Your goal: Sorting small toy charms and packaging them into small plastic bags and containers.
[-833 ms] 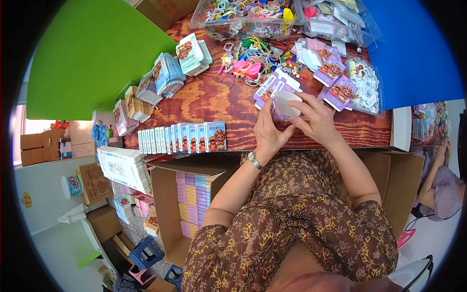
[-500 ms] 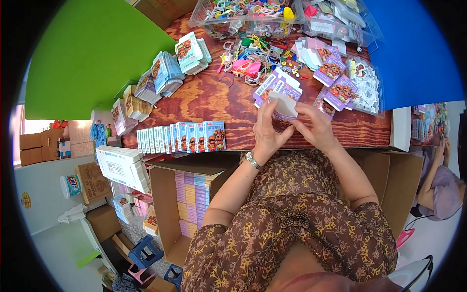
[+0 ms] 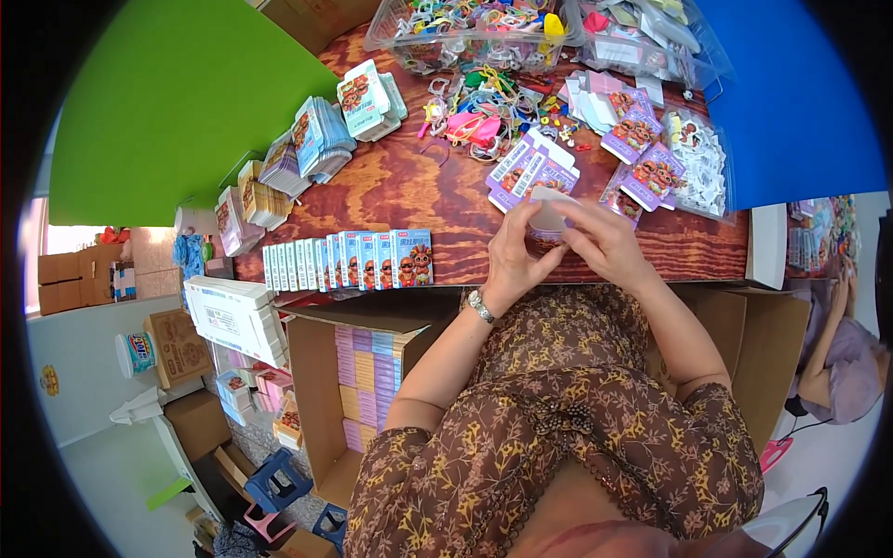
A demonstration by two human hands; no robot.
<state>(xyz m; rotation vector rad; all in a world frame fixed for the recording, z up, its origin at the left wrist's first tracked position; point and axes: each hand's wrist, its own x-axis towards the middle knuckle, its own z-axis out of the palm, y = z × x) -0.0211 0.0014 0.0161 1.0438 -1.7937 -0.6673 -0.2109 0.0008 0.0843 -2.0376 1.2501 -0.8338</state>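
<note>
Between my two hands, at the table's front edge, is a small purple carton [image 3: 547, 223] with its white inner flap up. My left hand [image 3: 514, 256] grips its left side, thumb toward the lower end. My right hand [image 3: 609, 244] has its fingers bent over the flap and its thumb close to the left thumb. Just beyond lie flat, unfolded purple cartons [image 3: 532, 167]. Purple picture cards or packs [image 3: 651, 177] are to the right of my hands. A row of upright blue and pale green boxes [image 3: 409, 259] stands left of my left hand.
Loose colourful trinkets [image 3: 484, 116] lie behind the flat cartons, below a clear bin [image 3: 474, 46]. White pieces fill a tray [image 3: 698, 163] at right. Stacks of flat cartons [image 3: 316, 139] line the left. An open cardboard box [image 3: 321, 400] sits below the table. Another person [image 3: 842, 353] is at far right.
My right fingers have moved left and over the carton's white flap, which now leans down and shows less. My left hand keeps its hold, almost unmoved.
</note>
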